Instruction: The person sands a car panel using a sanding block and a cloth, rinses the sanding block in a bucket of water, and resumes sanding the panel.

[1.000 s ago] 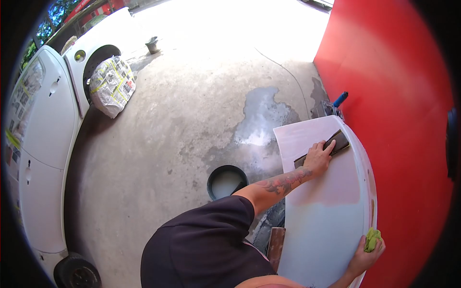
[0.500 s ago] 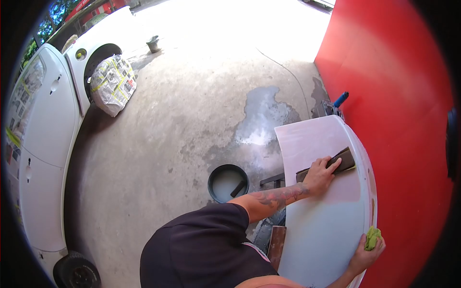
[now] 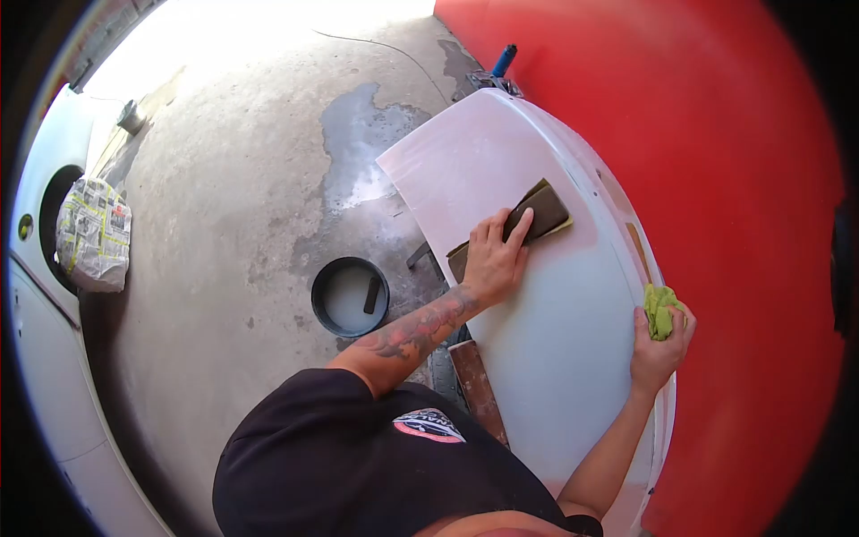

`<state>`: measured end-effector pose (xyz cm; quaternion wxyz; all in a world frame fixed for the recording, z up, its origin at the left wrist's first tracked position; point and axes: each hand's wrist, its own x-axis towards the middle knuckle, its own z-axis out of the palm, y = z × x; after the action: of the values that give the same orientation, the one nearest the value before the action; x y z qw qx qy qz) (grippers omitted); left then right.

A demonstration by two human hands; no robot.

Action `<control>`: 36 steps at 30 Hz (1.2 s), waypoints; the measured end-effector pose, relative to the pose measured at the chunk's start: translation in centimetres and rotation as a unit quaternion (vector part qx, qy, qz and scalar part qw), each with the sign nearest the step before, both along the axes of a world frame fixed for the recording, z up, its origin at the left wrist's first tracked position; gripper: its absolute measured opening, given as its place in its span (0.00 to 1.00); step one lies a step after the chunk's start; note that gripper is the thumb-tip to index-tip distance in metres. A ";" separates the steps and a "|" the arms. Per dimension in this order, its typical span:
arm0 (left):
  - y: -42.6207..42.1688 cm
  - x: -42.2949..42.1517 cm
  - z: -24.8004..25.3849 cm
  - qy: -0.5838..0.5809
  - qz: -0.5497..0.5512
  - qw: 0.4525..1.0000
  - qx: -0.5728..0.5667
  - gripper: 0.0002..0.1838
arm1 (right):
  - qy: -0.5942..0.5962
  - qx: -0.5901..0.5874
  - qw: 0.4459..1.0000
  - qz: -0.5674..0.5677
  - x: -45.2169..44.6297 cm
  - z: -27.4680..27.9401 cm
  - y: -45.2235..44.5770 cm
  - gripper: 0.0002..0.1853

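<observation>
My left hand (image 3: 497,259) presses a dark sanding block (image 3: 538,217) flat on a curved white car panel (image 3: 564,313). Yellowish-brown edges, seemingly of sandpaper, show around the block. Its fingers are wrapped over it, near the pinkish part of the panel's surface. Crumpled in my right hand (image 3: 658,356) is a green cloth (image 3: 662,311), held at the panel's right edge. Part of that hand's grip is hidden behind the cloth.
A black basin (image 3: 315,300) of cloudy water with a dark block (image 3: 371,295) in it stands on the wet concrete floor. A reddish-brown board (image 3: 479,389) supports the panel's left side. A red wall (image 3: 734,224) runs along the right. At left is a white vehicle (image 3: 54,385) with a newspaper-covered wheel (image 3: 94,233).
The camera view has turned, so the panel, basin and vehicle appear further left. My left hand stays on the sanding block and my right hand keeps the cloth at the panel's edge.
</observation>
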<state>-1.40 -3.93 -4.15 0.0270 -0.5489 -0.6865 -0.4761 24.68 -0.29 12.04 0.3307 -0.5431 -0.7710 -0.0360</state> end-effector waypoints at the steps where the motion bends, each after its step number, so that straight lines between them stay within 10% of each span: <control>1: -1.6 0.9 -1.3 0.031 -0.030 0.999 0.008 0.40 | 0.006 0.001 1.000 0.006 -0.2 0.0 0.1 0.19; 10: 9.4 -11.3 0.7 -0.030 0.127 0.991 -0.043 0.31 | 0.017 -0.006 1.000 0.007 -0.6 0.2 0.1 0.18; 17: -0.6 -4.0 -2.9 0.074 -0.037 0.996 0.026 0.40 | 0.006 0.004 1.000 0.009 -0.4 0.1 0.3 0.19; 25: 8.7 -11.6 -1.9 -0.074 0.144 0.987 0.009 0.29 | 0.007 0.009 1.000 0.010 -0.5 -0.1 0.2 0.18; 31: -0.6 -3.8 -2.3 0.029 -0.086 0.994 0.059 0.34 | 0.006 0.008 1.000 0.011 -0.4 -0.2 0.3 0.18; 36: 10.9 -16.2 -1.7 -0.048 0.103 0.993 0.030 0.27 | 0.011 0.008 1.000 0.009 -0.5 -0.4 0.3 0.18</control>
<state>-17.62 6.98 -5.86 0.0592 -0.4506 -0.7256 -0.5166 24.20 0.04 11.60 0.3441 -0.5336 -0.7719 -0.0327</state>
